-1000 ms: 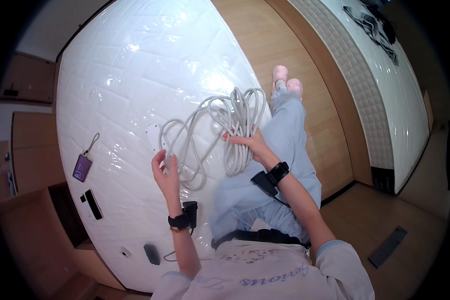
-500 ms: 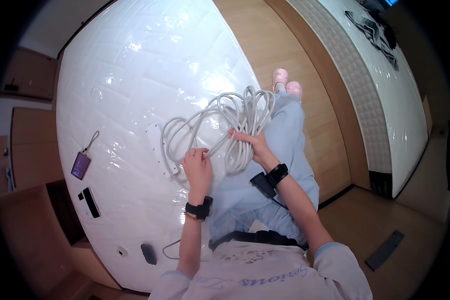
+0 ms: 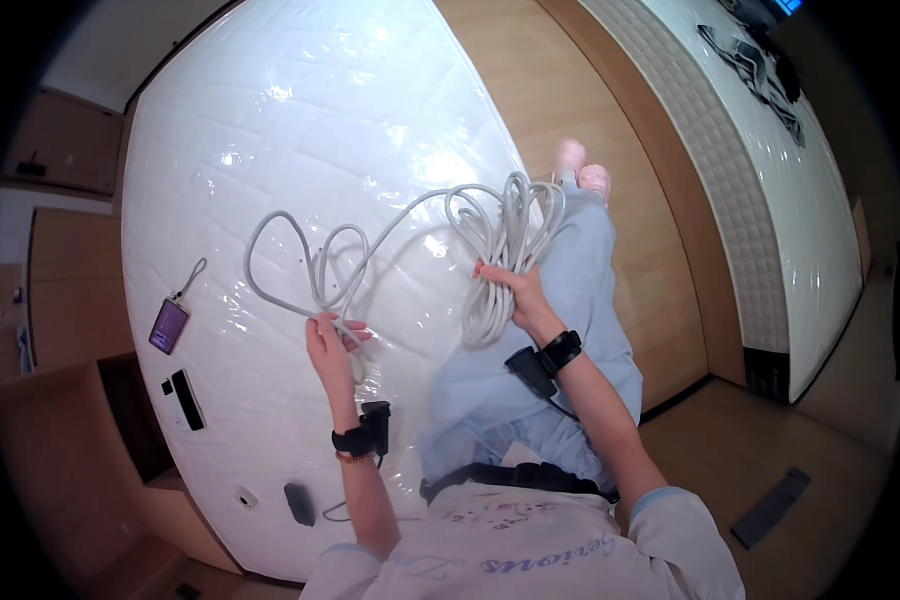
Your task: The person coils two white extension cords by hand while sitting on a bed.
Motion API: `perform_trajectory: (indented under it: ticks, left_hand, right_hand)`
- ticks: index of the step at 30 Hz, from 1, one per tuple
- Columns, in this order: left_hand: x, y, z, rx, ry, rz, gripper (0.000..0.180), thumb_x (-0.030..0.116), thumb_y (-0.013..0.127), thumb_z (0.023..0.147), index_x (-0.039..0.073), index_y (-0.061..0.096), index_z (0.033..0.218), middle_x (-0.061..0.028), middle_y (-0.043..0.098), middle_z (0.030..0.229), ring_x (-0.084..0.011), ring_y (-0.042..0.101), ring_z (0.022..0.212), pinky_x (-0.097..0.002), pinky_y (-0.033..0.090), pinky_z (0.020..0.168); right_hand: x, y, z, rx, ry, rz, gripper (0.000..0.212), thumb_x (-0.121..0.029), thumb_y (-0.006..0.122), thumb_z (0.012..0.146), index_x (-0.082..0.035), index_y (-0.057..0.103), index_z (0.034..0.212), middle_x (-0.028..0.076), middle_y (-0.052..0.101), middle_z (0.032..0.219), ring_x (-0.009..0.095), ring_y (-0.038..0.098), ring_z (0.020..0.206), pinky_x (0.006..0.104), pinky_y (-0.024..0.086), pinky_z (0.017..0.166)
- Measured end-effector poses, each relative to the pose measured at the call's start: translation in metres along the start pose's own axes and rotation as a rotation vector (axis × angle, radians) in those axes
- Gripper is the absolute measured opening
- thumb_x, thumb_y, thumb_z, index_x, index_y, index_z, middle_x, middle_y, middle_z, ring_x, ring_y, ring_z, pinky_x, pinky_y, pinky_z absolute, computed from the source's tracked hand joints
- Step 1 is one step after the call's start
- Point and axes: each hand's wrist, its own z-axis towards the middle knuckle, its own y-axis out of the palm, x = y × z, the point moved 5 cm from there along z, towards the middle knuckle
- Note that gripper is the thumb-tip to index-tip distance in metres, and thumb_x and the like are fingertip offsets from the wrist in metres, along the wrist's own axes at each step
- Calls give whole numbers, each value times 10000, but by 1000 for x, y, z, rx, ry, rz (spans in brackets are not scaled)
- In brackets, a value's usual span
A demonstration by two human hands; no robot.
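A long pale grey cable is gathered into a thick bundle of loops over my right thigh. My right hand is closed around the lower part of those loops. Farther left, over the plastic-covered mattress, my left hand holds a looser part of the same cable, its fingers partly curled round it. From there wide loops rise, and a single strand arches across to the bundle. A white power strip, pale against the mattress, is hard to make out behind the left loops. Black devices are strapped to both wrists.
The mattress fills the left and middle. On it lie a purple-screened phone-like device with a strap, a white-and-black device, a small white item and a dark oblong object. A second mattress stands at right.
My left hand has moved left, drawing loose cable loops away from the bundle. The right hand keeps its hold, nearly in place. The power strip, plain before, is now hard to see.
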Motion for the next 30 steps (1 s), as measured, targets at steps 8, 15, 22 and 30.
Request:
perform_trajectory:
  ticks: [8,15,22,30]
  left_hand:
    - [7,39,-28,-741,-401,-587,264,287,381,967,77,457,827,30,317,493,-31,256,393,-200,161,345]
    - [-11,-12,11,-254,-179,66,259,251,423,931,8,513,939,-93,558,619,-158,477,464,-277,398,475]
    - [48,-15,-17,381,687,650,332,63,588,819,-10,490,1128,-114,554,1049,-232,513,982,-325,398,854]
    - [-24,108,-49,-471,222,422,244,164,517,902,7,586,1075,-84,578,787,-167,563,732,-276,448,695]
  right_hand:
    - [8,-14,4,26,122,298,215,-113,625,788,29,592,945,99,629,847,154,601,772,261,494,690]
    - [6,-12,3,30,136,330,222,-115,622,790,31,593,955,97,631,852,147,596,758,258,490,677]
    - [-2,-10,2,68,26,110,262,-48,654,745,47,582,978,113,638,834,174,616,761,270,497,690]
    - [-2,-3,-1,-48,77,129,268,-14,656,726,55,578,974,126,641,847,188,628,765,282,509,681]
